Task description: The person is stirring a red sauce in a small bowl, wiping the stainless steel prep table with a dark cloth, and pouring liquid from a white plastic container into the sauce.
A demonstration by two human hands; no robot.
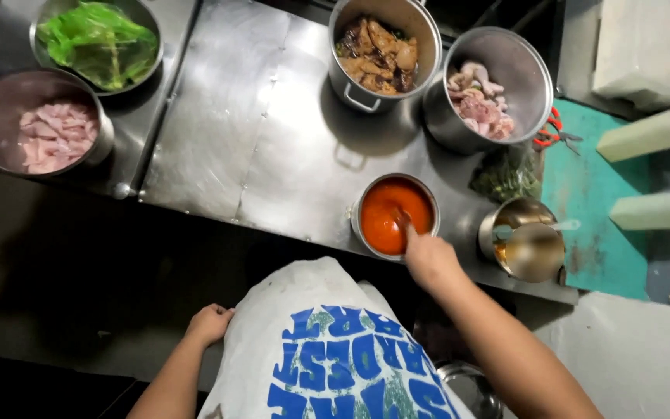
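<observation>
Head view: right hand (428, 260) reaches over the near edge of the steel tabletop (257, 140), fingers pinched on a utensil (402, 220) dipped in the bowl of red sauce (394, 215). Left hand (209, 323) hangs off the tabletop beside the white shirt (312, 310), fingers curled shut, holding nothing visible. A small steel cup (527, 239) stands just right of the sauce bowl.

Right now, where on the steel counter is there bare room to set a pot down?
The widest bare patch of the steel counter lies between the greens bowl and the cooked-meat pot. It is crowded around the red sauce pot, where the right hand works.
</observation>
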